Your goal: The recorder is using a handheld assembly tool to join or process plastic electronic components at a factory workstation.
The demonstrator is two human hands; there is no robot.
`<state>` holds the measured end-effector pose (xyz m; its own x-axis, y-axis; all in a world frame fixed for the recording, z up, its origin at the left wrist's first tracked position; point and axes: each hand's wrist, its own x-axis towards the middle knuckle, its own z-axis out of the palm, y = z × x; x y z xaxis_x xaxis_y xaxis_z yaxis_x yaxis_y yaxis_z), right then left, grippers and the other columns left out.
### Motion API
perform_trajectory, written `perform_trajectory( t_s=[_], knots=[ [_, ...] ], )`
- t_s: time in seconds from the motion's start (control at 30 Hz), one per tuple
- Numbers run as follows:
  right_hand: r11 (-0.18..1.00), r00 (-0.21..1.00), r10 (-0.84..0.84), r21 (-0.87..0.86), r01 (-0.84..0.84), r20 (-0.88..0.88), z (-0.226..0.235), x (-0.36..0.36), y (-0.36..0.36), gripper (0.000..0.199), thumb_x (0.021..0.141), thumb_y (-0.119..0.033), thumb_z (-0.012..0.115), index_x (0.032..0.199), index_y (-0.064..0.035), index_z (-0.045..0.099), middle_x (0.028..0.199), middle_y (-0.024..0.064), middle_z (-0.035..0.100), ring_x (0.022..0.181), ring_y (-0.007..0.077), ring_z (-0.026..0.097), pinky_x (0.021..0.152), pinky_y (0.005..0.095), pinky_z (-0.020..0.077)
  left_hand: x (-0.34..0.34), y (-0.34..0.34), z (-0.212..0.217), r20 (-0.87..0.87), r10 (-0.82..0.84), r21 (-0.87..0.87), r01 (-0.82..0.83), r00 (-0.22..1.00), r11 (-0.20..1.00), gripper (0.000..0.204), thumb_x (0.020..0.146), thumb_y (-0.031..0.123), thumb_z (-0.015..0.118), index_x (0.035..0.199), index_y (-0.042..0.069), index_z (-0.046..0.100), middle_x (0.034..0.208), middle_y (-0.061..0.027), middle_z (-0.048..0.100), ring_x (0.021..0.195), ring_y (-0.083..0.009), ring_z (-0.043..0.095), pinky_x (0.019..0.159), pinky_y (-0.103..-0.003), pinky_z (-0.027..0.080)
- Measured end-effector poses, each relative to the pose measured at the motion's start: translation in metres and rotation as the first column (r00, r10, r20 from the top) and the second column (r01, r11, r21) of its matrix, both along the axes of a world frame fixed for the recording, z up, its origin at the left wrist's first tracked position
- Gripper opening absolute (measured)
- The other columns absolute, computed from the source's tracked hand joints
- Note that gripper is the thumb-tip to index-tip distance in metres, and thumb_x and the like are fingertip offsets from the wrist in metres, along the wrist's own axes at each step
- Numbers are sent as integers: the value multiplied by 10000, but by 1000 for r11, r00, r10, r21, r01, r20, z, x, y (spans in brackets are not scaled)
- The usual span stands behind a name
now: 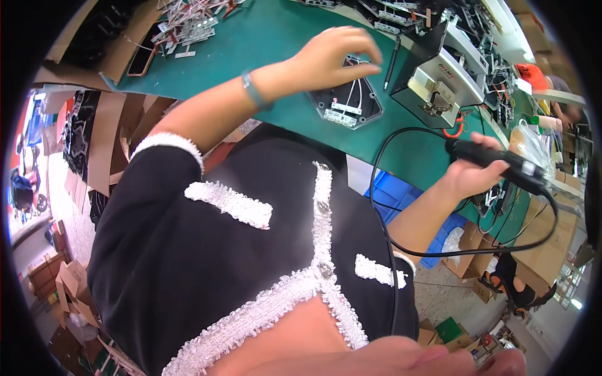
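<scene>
My left hand [332, 57] is over the far side of a dark flat panel [323, 99] on the green table. Its thumb and fingertips come together in a pinch; whatever they hold is too small or hidden to make out. A white slotted strip [340, 117] with thin white rods lies on the panel, at its near edge. Out to the right, my right hand [471, 175] is closed around a black corded electric screwdriver [495, 161], held raised and tilted. The black cable [377, 182] loops from the tool down past my front.
A screw feeder [433, 94] stands right of the panel, a pen [392, 62] between them. Orange-handled pliers [461, 125] lie beside the feeder. White strips [191, 25] pile up far left near a phone [140, 61]. A blue crate [395, 194] is below the table edge.
</scene>
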<state>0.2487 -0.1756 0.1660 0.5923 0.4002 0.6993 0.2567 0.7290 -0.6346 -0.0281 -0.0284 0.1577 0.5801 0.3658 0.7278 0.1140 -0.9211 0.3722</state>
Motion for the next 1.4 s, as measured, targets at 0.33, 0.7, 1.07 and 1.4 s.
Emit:
perform_trajectory(
  t_s=[0.33,0.7,1.07,1.4],
  knots=[
    [994,992,70,-90,-61,102,46,-33,59,956,729,-788,504,1218,30,422,734,92,541,614,188,572,595,352,530,-42,-59,-64,-19,38,-372,-43,999,927,360,759,172,772,1072,49,646,1027,-63,631,920,-199,603,821,-328,513],
    [992,993,83,-105,-74,85,40,-17,60,1015,695,-869,393,1248,-17,406,696,89,572,571,202,554,628,393,529,-28,-45,-66,-51,44,-337,-59,998,940,155,783,147,730,923,86,704,892,-34,686,859,-222,607,790,-343,485],
    [944,972,201,-289,-160,120,44,-22,60,978,717,-837,429,1222,0,408,710,99,580,567,212,559,580,366,516,-34,-42,-63,-54,52,-398,-69,997,915,167,786,91,722,947,69,684,906,-32,674,859,-205,600,778,-323,496],
    [966,976,192,-196,-170,104,59,-23,57,958,716,-847,421,1201,-21,427,704,104,585,566,208,562,576,368,521,-33,-43,-62,-53,27,-431,-47,998,901,165,802,110,715,960,72,687,915,-38,669,876,-198,592,760,-326,494]
  ],
)
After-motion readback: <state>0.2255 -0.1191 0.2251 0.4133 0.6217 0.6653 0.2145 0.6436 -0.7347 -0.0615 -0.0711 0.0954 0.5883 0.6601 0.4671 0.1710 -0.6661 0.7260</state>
